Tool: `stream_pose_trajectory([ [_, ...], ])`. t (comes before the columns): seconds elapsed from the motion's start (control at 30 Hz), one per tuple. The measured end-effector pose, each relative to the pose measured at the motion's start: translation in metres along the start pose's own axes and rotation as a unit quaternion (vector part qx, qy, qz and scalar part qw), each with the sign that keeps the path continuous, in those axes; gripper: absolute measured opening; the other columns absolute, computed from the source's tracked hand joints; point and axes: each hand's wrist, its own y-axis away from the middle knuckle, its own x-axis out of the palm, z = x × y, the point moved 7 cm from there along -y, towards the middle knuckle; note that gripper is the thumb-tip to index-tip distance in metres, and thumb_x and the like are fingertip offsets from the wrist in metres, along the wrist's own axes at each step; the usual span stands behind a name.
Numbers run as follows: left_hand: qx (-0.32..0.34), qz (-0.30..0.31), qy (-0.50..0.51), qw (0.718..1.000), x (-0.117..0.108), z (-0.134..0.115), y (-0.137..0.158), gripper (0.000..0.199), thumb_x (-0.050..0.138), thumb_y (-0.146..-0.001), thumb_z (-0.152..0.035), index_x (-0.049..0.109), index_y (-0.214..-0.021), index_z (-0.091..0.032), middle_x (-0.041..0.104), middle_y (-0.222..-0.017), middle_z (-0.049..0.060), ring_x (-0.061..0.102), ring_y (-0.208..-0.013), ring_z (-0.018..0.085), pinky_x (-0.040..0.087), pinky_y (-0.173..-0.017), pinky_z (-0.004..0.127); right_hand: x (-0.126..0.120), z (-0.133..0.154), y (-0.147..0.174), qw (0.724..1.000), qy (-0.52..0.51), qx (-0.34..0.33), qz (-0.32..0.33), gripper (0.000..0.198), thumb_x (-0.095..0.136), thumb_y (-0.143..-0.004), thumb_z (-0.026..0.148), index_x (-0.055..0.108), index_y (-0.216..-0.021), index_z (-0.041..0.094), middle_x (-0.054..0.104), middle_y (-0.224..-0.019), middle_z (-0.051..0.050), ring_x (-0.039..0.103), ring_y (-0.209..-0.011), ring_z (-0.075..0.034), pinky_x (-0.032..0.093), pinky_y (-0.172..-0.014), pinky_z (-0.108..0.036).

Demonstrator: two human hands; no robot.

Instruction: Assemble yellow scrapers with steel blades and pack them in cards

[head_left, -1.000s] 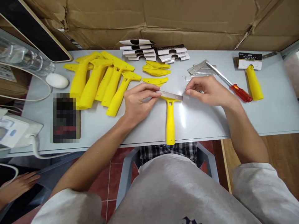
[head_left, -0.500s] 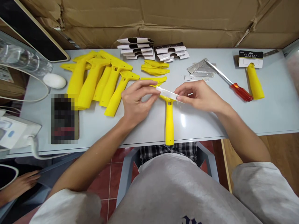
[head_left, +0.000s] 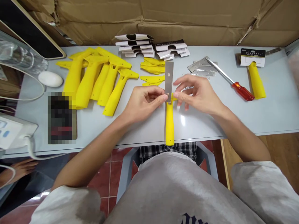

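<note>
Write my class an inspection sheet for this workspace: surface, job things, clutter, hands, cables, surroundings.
Surface: pale table, one glare spot.
Job things: blade held at the head of the handle; spare handles, loose blades, screwdriver lying around.
Clutter: white oval object and pixelated item, left.
Hands: left hand pinches blade; right hand beside it, contact unclear.
Cables: white cable, lower left.
Surroundings: cardboard behind; another person's hand, lower left.
</note>
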Motion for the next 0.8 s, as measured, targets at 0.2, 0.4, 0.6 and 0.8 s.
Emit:
stream_pose_trajectory([
  [0.2,0.023,0.035,-0.121,0.992,-0.023,0.011,-0.023,0.041,0.076,-0.103,-0.064,0.093,-0.106,-0.026,0.088,-0.099,0.006,0.079,-0.091,0.026,0.062,-0.081,0.037,-0.039,0.009,0.001,0.979,0.147,-0.096,-0.107,0.068,0.080,-0.096,0.077,0.078,-0.140,0.025,0.072,-0.136,-0.011,0.070,-0.108,-0.015,0.062,-0.077,-0.027],
  [0.4,0.016,-0.009,-0.123,0.992,-0.027,0.021,-0.033,0.029,0.084,-0.098,-0.051,0.089,-0.108,-0.025,0.084,-0.093,0.004,0.071,-0.079,0.021,0.058,-0.078,0.036,-0.029,0.011,0.003,0.940,0.308,-0.145,-0.018,0.037,0.073,-0.107,0.050,0.086,-0.121,0.018,0.077,-0.108,-0.008,0.065,-0.090,-0.011,0.058,-0.091,-0.030],
  [0.6,0.003,-0.044,-0.093,0.995,-0.021,0.024,-0.033,0.012,0.083,-0.098,-0.035,0.082,-0.101,-0.023,0.082,-0.094,0.003,0.070,-0.080,0.018,0.056,-0.075,0.033,-0.022,0.002,0.002,0.916,0.371,-0.151,0.001,0.033,0.064,-0.108,0.034,0.086,-0.125,0.017,0.075,-0.104,-0.008,0.064,-0.093,-0.011,0.057,-0.102,-0.030],
  [0.8,0.019,-0.028,-0.154,0.987,-0.013,0.021,-0.027,0.013,0.078,-0.101,-0.032,0.086,-0.104,-0.022,0.083,-0.093,0.002,0.068,-0.077,0.018,0.057,-0.080,0.035,-0.017,-0.005,0.000,0.908,0.394,-0.139,0.026,0.036,0.058,-0.111,0.035,0.087,-0.126,0.018,0.077,-0.111,-0.009,0.063,-0.094,-0.012,0.054,-0.107,-0.032],
])
